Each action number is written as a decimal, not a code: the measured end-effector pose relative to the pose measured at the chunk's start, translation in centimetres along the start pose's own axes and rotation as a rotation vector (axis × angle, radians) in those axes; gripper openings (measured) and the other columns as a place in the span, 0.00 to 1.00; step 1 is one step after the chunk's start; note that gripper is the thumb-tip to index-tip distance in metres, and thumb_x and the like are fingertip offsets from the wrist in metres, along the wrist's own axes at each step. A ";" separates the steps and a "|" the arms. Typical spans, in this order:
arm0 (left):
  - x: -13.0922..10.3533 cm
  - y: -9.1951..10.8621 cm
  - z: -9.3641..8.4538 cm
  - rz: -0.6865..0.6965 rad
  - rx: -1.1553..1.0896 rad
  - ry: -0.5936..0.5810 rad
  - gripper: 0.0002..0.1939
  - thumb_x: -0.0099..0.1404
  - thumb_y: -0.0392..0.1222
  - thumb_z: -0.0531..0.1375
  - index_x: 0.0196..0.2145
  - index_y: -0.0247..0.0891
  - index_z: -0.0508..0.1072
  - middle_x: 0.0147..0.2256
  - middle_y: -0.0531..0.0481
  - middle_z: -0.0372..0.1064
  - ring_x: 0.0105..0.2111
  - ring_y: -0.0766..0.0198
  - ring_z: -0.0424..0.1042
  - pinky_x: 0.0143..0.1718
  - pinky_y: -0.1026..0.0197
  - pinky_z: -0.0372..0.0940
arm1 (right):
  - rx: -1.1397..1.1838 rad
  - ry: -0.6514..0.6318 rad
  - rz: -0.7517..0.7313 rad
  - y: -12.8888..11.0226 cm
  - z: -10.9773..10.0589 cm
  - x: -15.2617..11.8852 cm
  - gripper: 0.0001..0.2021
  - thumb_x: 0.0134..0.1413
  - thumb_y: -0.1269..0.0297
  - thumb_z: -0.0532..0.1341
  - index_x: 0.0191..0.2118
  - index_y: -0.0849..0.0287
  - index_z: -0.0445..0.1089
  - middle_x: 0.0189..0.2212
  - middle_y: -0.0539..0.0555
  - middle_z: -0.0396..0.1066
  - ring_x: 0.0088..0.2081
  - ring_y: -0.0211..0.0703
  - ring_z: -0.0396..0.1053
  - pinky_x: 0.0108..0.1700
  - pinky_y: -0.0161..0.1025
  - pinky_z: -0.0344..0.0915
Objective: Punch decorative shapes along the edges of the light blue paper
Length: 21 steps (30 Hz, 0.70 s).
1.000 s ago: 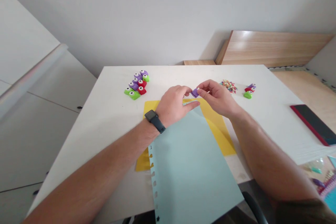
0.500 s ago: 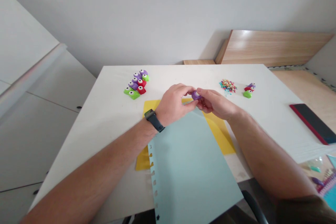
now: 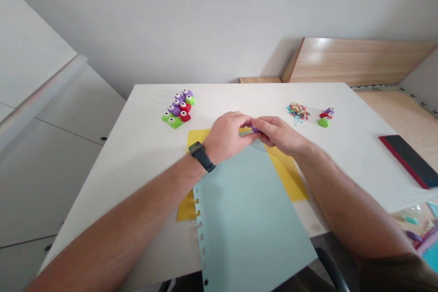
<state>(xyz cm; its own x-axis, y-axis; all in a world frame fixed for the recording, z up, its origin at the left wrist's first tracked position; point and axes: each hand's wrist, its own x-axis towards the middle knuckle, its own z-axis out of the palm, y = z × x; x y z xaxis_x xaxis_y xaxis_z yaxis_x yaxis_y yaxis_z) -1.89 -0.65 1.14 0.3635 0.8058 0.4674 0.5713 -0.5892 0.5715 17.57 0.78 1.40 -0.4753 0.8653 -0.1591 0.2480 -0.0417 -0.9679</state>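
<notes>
Between the fingertips of my left hand [image 3: 230, 136] and my right hand [image 3: 279, 134] is a small purple piece [image 3: 255, 128], mostly covered by the fingers. Both hands are closed on it, above the far edge of a pale blue sheet [image 3: 253, 219] with punched holes down its left side. Under that sheet lies a yellow sheet [image 3: 289, 175]. To the left, several purple, red and green eyeball pieces [image 3: 178, 108] stand in a cluster. At the right sit a purple, a red and a green piece [image 3: 324, 122].
A heap of small multicoloured bits [image 3: 299, 111] lies beyond my right hand on the white table [image 3: 137, 155]. A dark tablet-like object with a red edge [image 3: 409, 159] rests near the right edge. White cabinets [image 3: 61, 146] flank the left side.
My right thumb and fingers have closed further over the purple piece, so less of it shows and its white spot is covered. The sheets and table pieces stay where they were.
</notes>
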 end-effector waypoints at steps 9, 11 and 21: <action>0.0 0.1 -0.3 -0.027 0.020 -0.033 0.07 0.61 0.43 0.70 0.36 0.39 0.79 0.34 0.49 0.78 0.37 0.59 0.75 0.40 0.57 0.68 | -0.088 0.040 -0.017 -1.0 0.7 -0.2 0.26 0.60 0.37 0.60 0.30 0.59 0.69 0.19 0.44 0.58 0.22 0.33 0.51 0.24 0.35 0.47; 0.0 0.1 -0.3 -0.035 0.018 -0.031 0.07 0.60 0.42 0.69 0.36 0.39 0.79 0.35 0.49 0.78 0.37 0.59 0.76 0.40 0.58 0.68 | -0.091 0.044 -0.013 -0.9 0.8 -0.1 0.26 0.59 0.37 0.61 0.32 0.59 0.70 0.19 0.44 0.58 0.22 0.33 0.51 0.24 0.35 0.47; -0.1 0.6 -0.6 -0.066 -0.062 -0.029 0.09 0.61 0.44 0.69 0.38 0.39 0.80 0.35 0.51 0.79 0.35 0.62 0.76 0.40 0.59 0.68 | 0.043 -0.039 0.029 -0.3 0.4 -0.1 0.21 0.64 0.45 0.57 0.36 0.60 0.73 0.18 0.43 0.53 0.19 0.32 0.46 0.20 0.35 0.40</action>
<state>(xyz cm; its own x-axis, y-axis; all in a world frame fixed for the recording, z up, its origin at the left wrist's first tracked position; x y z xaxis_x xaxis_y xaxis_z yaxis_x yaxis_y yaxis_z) -2.00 -1.08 1.84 0.3481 0.8439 0.4081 0.5483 -0.5364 0.6415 17.17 0.54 1.61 -0.5015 0.8431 -0.1940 0.2264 -0.0885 -0.9700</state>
